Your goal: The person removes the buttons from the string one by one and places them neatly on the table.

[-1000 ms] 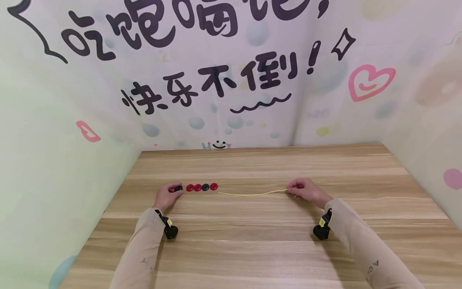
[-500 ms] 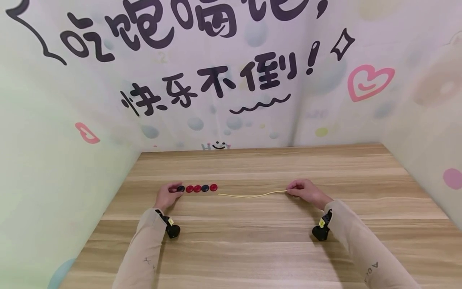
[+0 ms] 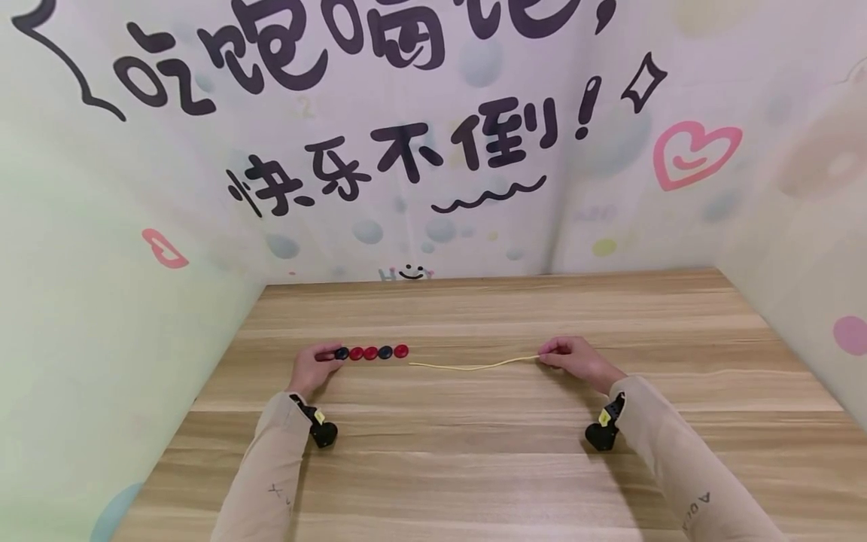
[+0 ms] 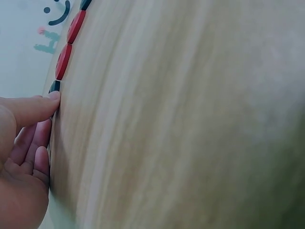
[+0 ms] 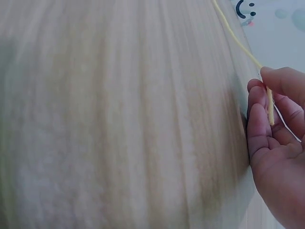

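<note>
In the head view my left hand (image 3: 314, 369) pinches a small dark disc (image 3: 342, 353) at the left end of a row on the table. The left wrist view shows the thumb on this dark disc (image 4: 55, 86), partly covering it. Beside it follow a red disc (image 3: 357, 353), a second red disc (image 3: 370, 352), another dark disc and a last red disc (image 3: 402, 351). Farther right, my right hand (image 3: 574, 360) pinches the end of a yellow cord (image 3: 470, 368) stretching left towards the row. A thin white strand (image 5: 286, 125) also runs through the right fingers.
Under both hands lies a wood-grain table (image 3: 460, 467). A printed white backdrop (image 3: 488, 226) stands along its back edge and sides. Each wrist carries a small black camera, such as the left one (image 3: 323, 434).
My left hand has moved slightly right with the dark disc, closing the gap to the nearest red disc. The right hand and the yellow cord stay almost still.
</note>
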Demonstrator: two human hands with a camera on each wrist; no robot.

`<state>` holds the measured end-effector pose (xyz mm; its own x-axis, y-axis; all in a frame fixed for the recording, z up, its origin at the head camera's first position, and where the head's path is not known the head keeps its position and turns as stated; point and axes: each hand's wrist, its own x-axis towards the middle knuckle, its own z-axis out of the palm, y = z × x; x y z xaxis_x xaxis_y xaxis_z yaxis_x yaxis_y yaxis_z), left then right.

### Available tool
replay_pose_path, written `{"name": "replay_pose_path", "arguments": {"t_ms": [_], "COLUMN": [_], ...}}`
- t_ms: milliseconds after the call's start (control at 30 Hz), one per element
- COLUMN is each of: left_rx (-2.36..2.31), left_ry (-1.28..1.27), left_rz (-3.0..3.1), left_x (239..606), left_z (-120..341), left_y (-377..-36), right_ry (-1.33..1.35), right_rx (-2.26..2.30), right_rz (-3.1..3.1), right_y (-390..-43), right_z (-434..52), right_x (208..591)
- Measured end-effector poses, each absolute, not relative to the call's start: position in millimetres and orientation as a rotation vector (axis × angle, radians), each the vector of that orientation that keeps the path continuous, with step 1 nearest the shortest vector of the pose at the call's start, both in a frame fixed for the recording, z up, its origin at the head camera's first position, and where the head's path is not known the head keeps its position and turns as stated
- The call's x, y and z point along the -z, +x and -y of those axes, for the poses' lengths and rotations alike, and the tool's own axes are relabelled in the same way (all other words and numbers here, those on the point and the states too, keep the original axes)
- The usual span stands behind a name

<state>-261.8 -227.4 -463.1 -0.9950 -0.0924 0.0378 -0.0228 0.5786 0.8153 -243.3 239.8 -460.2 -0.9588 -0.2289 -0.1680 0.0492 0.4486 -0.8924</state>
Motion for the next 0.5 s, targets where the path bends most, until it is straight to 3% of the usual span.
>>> {"name": "replay_pose_path", "arguments": {"t_ms": [500], "left_rx": [1.379], "left_ry": [0.108], "left_rz": [2.732], "left_x": [464], "left_z": [228], "left_y": [-264], "right_ry": [-0.223], "right_rx": [1.455], "right_rz": [-2.512], "right_y": [-240], "right_z": [-253], "right_x": [455]}}
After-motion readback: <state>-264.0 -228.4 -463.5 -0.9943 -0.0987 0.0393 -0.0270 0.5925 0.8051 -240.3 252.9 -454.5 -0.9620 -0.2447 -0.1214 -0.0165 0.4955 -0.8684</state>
